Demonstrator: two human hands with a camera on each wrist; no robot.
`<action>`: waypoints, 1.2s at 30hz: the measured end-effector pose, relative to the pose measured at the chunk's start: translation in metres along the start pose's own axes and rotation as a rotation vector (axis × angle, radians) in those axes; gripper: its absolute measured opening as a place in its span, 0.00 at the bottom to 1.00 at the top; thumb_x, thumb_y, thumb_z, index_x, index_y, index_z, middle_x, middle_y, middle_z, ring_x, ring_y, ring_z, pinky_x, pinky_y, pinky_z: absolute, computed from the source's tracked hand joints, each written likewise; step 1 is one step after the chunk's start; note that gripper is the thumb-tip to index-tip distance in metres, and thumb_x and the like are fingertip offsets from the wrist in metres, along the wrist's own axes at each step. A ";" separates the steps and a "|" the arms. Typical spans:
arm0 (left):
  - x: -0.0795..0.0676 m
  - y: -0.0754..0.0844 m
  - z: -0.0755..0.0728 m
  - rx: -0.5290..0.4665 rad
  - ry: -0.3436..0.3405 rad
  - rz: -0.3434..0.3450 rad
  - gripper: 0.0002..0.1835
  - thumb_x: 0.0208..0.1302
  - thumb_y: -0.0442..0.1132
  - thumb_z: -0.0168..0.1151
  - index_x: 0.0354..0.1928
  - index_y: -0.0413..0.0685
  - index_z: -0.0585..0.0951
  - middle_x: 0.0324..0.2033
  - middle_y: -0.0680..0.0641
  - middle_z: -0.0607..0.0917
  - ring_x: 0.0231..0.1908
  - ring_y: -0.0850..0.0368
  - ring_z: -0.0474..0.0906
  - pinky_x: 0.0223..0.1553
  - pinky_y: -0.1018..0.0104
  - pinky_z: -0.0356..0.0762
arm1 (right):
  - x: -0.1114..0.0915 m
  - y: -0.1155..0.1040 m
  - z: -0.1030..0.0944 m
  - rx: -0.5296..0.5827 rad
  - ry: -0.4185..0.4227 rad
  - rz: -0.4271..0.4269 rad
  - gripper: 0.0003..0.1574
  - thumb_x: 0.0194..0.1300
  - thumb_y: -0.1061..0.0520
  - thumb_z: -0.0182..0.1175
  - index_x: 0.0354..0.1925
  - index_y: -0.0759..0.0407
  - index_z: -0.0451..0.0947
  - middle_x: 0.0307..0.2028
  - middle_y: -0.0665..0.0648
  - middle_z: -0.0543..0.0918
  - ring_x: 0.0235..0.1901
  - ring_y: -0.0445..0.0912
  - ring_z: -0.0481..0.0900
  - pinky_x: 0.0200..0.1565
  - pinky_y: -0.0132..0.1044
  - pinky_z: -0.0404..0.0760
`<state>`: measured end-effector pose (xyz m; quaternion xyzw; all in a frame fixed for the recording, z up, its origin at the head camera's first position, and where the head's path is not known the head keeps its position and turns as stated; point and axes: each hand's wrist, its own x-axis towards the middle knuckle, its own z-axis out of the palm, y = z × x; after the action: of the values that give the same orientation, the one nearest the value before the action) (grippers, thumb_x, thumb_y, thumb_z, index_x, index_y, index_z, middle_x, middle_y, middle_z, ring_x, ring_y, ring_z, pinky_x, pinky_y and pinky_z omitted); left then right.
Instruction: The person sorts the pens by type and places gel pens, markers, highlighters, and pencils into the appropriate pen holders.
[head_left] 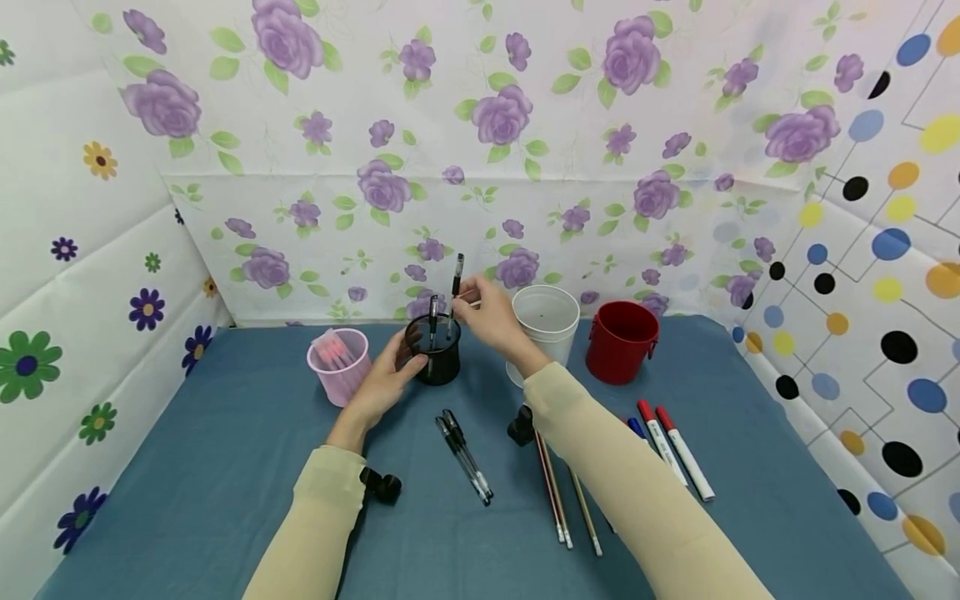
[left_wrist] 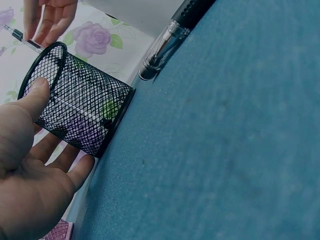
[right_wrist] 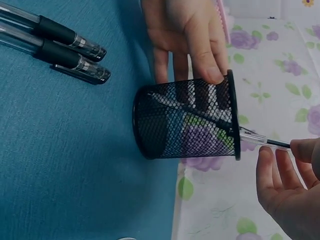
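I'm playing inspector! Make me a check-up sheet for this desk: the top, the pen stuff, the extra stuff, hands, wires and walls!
Surface: blue cloth.
Job's things: black mesh cup upright, one pen standing in it; two capped pens lie on the cloth.
Clutter: pink cup with things inside, white bin, red bucket, markers, pencils partly behind a sleeve.
Left hand: holds the black mesh cup.
Right hand: pinches another pen at the cup's mouth.
Cables: nothing seen.
Surroundings: purple-rose backdrop behind, dotted backdrop at right.
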<state>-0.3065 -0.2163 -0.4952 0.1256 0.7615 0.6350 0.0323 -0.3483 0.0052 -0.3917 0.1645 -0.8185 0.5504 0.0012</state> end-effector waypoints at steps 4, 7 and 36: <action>0.000 0.001 0.000 -0.001 -0.001 0.000 0.37 0.84 0.45 0.56 0.86 0.54 0.53 0.82 0.40 0.59 0.82 0.35 0.48 0.77 0.33 0.55 | 0.001 0.002 0.001 0.027 -0.011 0.035 0.14 0.80 0.61 0.61 0.59 0.63 0.74 0.53 0.64 0.83 0.49 0.57 0.88 0.53 0.49 0.87; 0.001 0.000 0.000 0.001 -0.003 0.001 0.37 0.83 0.45 0.56 0.86 0.54 0.53 0.82 0.40 0.59 0.82 0.35 0.48 0.77 0.33 0.55 | 0.002 0.006 0.002 0.047 -0.017 0.052 0.14 0.79 0.62 0.61 0.58 0.63 0.74 0.53 0.66 0.83 0.50 0.58 0.88 0.56 0.53 0.86; 0.001 -0.001 -0.001 0.003 -0.008 0.000 0.37 0.84 0.46 0.55 0.86 0.55 0.52 0.82 0.42 0.58 0.82 0.37 0.48 0.77 0.34 0.55 | 0.006 0.019 0.006 -0.053 -0.020 0.077 0.19 0.73 0.58 0.68 0.59 0.61 0.82 0.49 0.60 0.89 0.47 0.53 0.87 0.53 0.49 0.85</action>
<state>-0.3077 -0.2173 -0.4956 0.1281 0.7624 0.6334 0.0351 -0.3578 0.0051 -0.4097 0.1385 -0.8385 0.5264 -0.0239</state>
